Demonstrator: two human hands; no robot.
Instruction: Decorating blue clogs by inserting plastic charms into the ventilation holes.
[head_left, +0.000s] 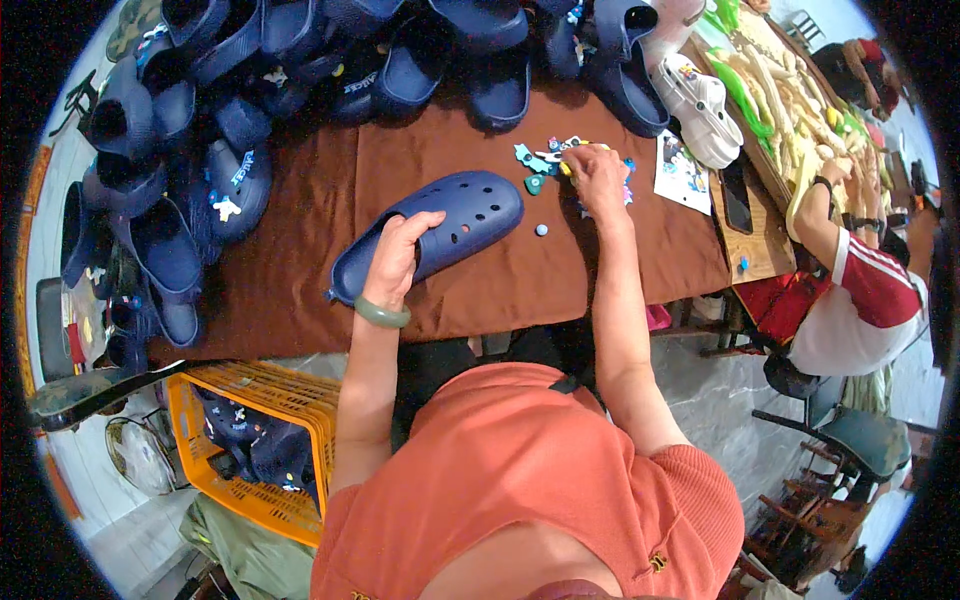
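Note:
My left hand (396,255) grips a navy blue clog (470,205) by its open side, thumb on top near the vent holes. The clog lies at a slant over the brown cloth, toe to the upper right. My right hand (598,182) reaches into a small pile of colourful shoe charms (538,157), fingertips drawn together. A yellow bit shows by those fingertips; whether they hold it is hidden. A teal charm (534,185) and a light blue round piece (542,230) lie between the clog and my right hand.
Many navy clogs (500,85) line the far and left table edges. White clogs (697,110), a printed sheet (683,175) and a phone (737,197) lie right. An orange basket (325,425) holds more clogs, lower left. Another person (850,300) works at a pale heap on the right.

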